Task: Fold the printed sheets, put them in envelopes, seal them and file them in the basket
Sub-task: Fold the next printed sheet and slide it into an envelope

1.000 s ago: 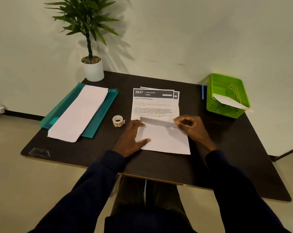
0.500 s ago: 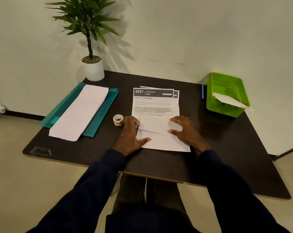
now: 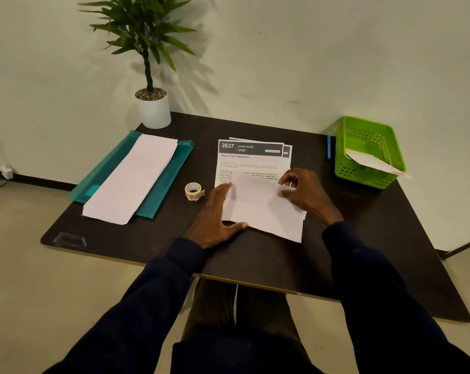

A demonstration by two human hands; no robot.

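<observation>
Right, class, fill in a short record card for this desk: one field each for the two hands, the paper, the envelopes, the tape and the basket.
left hand: flat, pressing the left edge of the sheet being folded
right hand: pinches that sheet's upper right edge
printed sheets: stacked just behind it on the table
envelopes: piled on a teal folder, far left
tape roll: beside the left hand
basket: green, far right, one envelope inside

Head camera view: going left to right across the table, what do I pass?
white envelope stack → tape roll → left hand → right hand → blue pen → green basket. The folded sheet and printed sheets overlap the hands, so they are left out.
</observation>
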